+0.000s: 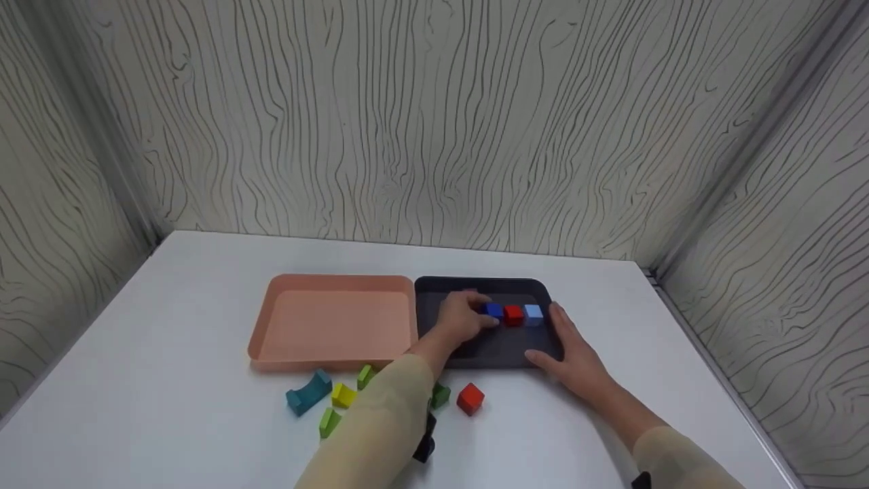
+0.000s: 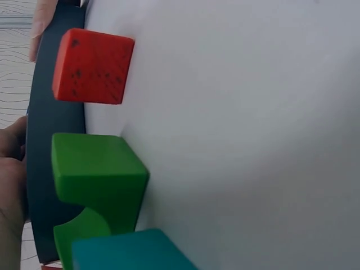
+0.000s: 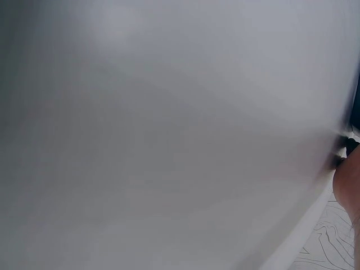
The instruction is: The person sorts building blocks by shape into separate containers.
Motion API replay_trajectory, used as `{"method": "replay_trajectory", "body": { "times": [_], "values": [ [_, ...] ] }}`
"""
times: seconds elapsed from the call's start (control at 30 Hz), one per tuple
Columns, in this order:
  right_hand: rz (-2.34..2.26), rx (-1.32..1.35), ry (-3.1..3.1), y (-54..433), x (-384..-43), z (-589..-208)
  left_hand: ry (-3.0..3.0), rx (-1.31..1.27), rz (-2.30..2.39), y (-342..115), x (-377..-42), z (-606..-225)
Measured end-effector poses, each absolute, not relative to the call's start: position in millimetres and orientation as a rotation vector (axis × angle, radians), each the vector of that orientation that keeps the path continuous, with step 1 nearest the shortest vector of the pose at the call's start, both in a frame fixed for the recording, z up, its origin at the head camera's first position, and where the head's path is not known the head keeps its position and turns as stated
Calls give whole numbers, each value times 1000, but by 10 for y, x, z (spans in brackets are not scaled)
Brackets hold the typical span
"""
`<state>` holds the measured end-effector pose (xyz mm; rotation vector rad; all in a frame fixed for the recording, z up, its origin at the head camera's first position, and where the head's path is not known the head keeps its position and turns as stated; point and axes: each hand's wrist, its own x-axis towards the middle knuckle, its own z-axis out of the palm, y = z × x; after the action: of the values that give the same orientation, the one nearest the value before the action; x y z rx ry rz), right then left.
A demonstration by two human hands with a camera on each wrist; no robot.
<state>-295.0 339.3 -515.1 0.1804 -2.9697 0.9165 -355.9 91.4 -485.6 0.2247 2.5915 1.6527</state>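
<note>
In the head view my left hand (image 1: 463, 318) reaches into the dark tray (image 1: 509, 353) and pinches a dark blue cube (image 1: 493, 311) between thumb and fingers. Right beside that cube, in one row, sit a red cube (image 1: 514, 315) and a light blue cube (image 1: 533, 315). My right hand (image 1: 577, 360) lies along the tray's right rim, fingers extended on the outside and thumb at the front right corner. The left wrist view catches only part of my left hand (image 2: 11, 180), behind the tray's wall.
A pink tray (image 1: 333, 363) adjoins the dark one on the left. On the white table in front lie another red cube (image 1: 470, 399), a green notched block (image 2: 101, 163), a teal curved block (image 1: 309, 394), a yellow block (image 1: 343, 395) and light green blocks (image 1: 330, 422). Patterned panels stand around the table.
</note>
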Motion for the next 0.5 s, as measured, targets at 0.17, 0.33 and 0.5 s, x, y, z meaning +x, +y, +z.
{"method": "replay_trajectory", "body": {
  "times": [0.17, 0.33, 0.5],
  "values": [
    [903, 175, -2973, 3398, -2954, -5156, 2615, 220, 1621, 935, -3554, -4863],
    [906, 191, -2967, 3401, -2950, -5165, 2632, 206, 1578, 931, -3542, -4875],
    [906, 195, -2965, 3400, -2952, -5159, 2633, 196, 1549, 920, -3547, -4860]
  ]
}}
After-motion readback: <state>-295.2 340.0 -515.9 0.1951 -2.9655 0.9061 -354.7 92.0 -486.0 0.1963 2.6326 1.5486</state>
